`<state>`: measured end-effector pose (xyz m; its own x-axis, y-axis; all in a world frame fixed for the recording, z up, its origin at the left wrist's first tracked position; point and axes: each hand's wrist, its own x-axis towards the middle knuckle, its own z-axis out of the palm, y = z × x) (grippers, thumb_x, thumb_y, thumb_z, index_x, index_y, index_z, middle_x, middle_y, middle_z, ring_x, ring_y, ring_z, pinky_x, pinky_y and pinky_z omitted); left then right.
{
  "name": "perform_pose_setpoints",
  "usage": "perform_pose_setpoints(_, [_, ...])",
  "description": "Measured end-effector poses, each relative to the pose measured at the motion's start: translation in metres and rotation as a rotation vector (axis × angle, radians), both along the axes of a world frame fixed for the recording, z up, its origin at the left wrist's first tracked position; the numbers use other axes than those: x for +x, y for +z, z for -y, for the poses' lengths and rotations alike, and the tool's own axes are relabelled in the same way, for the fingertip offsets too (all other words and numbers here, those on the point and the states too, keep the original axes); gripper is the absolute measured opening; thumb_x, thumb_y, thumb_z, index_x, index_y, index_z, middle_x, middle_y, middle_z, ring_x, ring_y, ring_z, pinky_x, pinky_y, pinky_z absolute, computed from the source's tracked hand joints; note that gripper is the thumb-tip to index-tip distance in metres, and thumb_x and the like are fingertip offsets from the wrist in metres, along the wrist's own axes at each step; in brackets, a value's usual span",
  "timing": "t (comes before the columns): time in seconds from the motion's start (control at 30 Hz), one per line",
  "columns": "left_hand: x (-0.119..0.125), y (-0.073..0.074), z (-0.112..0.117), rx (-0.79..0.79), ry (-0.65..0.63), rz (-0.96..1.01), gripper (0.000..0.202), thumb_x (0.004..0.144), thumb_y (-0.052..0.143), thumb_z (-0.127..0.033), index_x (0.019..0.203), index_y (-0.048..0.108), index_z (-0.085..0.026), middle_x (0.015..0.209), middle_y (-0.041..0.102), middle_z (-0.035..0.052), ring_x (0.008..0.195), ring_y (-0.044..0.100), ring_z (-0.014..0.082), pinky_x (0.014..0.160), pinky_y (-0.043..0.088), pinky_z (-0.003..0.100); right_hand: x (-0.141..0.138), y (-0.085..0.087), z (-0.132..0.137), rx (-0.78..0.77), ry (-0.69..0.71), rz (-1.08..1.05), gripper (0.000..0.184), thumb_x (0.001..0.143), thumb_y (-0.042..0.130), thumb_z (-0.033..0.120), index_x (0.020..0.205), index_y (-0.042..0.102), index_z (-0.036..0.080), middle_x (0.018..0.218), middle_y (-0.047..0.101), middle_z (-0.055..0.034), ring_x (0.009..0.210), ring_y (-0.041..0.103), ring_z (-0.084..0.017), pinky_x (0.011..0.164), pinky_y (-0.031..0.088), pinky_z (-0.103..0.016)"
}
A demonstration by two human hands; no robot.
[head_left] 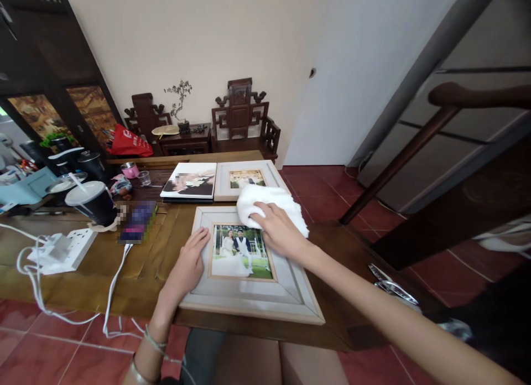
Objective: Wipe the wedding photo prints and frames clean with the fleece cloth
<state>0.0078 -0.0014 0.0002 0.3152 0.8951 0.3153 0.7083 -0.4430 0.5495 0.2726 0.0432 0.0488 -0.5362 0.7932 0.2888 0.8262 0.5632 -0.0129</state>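
Observation:
A pale wooden picture frame lies flat on the wooden table, its photo of a couple outdoors facing up. My left hand rests on the frame's left border, fingers stretched out. At the far right corner, my right hand has its fingers curled into a bunched white cloth, pressing it against the border. The cloth hides that corner and overlaps part of a second picture frame behind. Beside the second frame lies a photo album with a picture on its cover.
Left on the table are a phone on a white cable, a white power strip and a lidded drink cup with a straw. A shiny metal object lies at right. Dark carved chairs stand by the wall.

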Motion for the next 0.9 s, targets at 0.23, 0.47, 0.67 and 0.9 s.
perform_pose_setpoints(0.23, [-0.002,-0.006,-0.002,0.047,0.0,0.031,0.059,0.082,0.033,0.001,0.135,0.049,-0.019,0.144,0.046,0.0109,0.138,0.035,0.0204,0.115,0.028,0.048,-0.007,0.003,0.034,-0.087,0.048,0.138,0.051,0.066,0.048,-0.004,0.111,0.065,0.013,0.138,0.049,-0.0157,0.124,0.039,-0.039,0.102,0.033,-0.058])
perform_pose_setpoints(0.47, [0.0,-0.005,-0.002,0.042,0.002,0.041,0.058,0.081,0.034,0.001,0.134,0.05,-0.017,0.143,0.046,0.0114,0.138,0.035,0.0206,0.115,0.028,0.047,-0.003,0.039,0.113,-0.397,0.171,0.191,0.044,0.064,0.052,0.001,0.101,0.068,0.017,0.123,0.06,-0.0135,0.107,0.053,-0.036,0.085,0.047,-0.051])
perform_pose_setpoints(0.67, [0.002,0.001,-0.002,0.037,0.021,0.021,0.049,0.088,0.032,-0.007,0.133,0.051,-0.013,0.142,0.048,0.013,0.137,0.036,0.0204,0.115,0.029,0.046,-0.031,0.025,0.111,-0.437,0.235,0.104,0.04,0.071,0.057,0.014,0.11,0.066,0.021,0.135,0.052,-0.0137,0.113,0.048,-0.04,0.088,0.042,-0.058])
perform_pose_setpoints(0.9, [0.005,0.01,0.001,-0.02,0.035,0.021,0.042,0.094,0.034,-0.018,0.131,0.053,-0.017,0.142,0.049,0.01,0.138,0.035,0.0192,0.115,0.029,0.046,-0.071,0.019,0.109,-0.369,0.289,0.127,0.032,0.077,0.058,0.013,0.106,0.068,0.021,0.142,0.046,-0.0102,0.122,0.043,-0.037,0.101,0.035,-0.057])
